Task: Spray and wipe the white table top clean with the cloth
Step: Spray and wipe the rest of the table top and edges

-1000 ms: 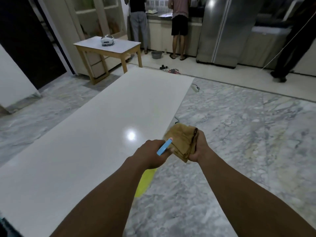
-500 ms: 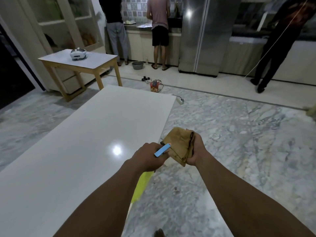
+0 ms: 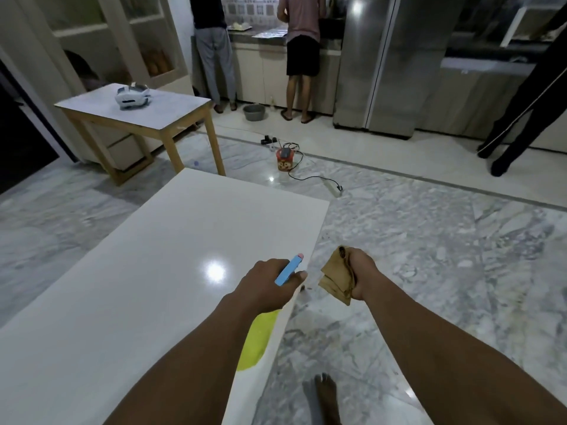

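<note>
The white table top [image 3: 147, 271] stretches away from me on the left, its right edge running under my left hand. My left hand [image 3: 270, 286] grips a spray bottle [image 3: 254, 342] with a yellow body and a blue nozzle head pointing up and to the right. The bottle's body shows below my wrist, over the table's right edge. My right hand [image 3: 360, 276] is closed around a folded brown cloth [image 3: 334, 279], held off the table's right side above the marble floor. The two hands are apart.
A small wooden table [image 3: 171, 110] with a white headset stands at the back left. A red tin [image 3: 284, 161], cables and a power strip [image 3: 333, 187] lie on the floor beyond the table. Three people stand along the kitchen counter and fridge. My bare foot [image 3: 325, 400] is near the bottom.
My hands have separated: the cloth hand moved right, away from the bottle's nozzle. The view has tilted down and the table's far end now sits closer.
</note>
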